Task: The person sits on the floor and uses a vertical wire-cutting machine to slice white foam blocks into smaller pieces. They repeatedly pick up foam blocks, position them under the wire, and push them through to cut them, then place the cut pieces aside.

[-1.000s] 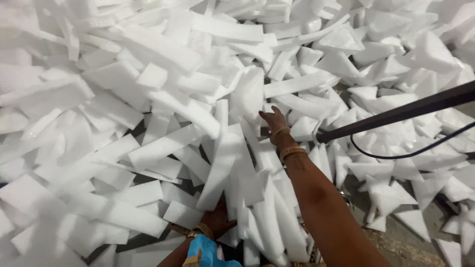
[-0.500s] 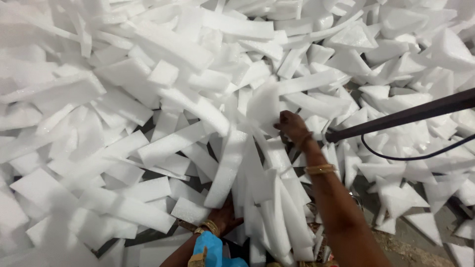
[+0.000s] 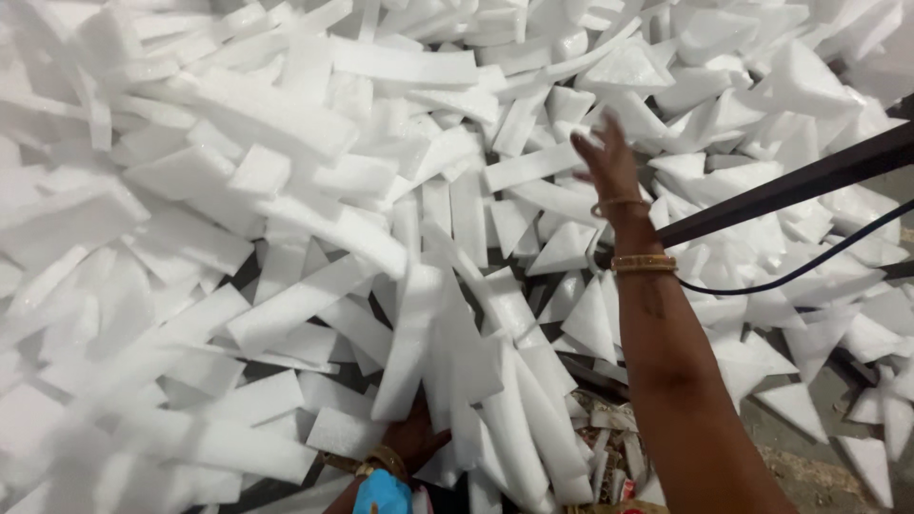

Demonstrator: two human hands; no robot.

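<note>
A bundle of white foam strips stands low in the middle, its base gathered in the left hand, grip closed around it. The right hand hangs above the foam pile, fingers spread, holding nothing. A dark bar and black cable cross just right of it.

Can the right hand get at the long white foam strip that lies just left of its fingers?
Probably yes. The right hand hangs open above the pile, and the long white foam strip lies on top beside the fingertips, with nothing over it.
</note>
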